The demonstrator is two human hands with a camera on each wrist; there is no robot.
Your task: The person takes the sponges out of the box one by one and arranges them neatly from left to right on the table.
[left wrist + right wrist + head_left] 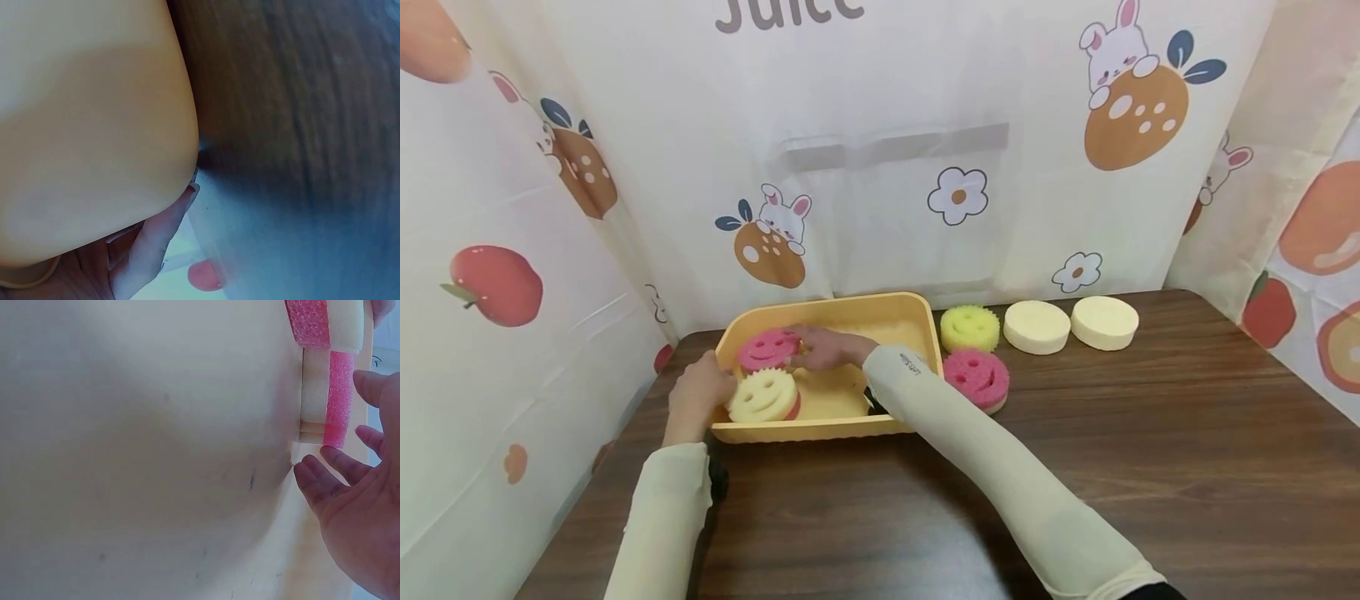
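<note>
Pink round foam sponge (762,350), three-o'clock edge behind spread right hand (829,348) | left hand (700,390) grips yellow plastic tray (820,429) | brown woodgrain table (842,517)

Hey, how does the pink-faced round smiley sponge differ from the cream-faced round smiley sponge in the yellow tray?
The pink-faced round sponge has a cream layer beneath; the cream-faced round sponge has a pink one. The pink-faced sponge lies toward the back of the yellow rectangular tray, the cream-faced sponge near its front. The right hand is beside the pink-faced sponge, the left hand beside the cream-faced one. Both are two-layered with smiley cutouts.
</note>
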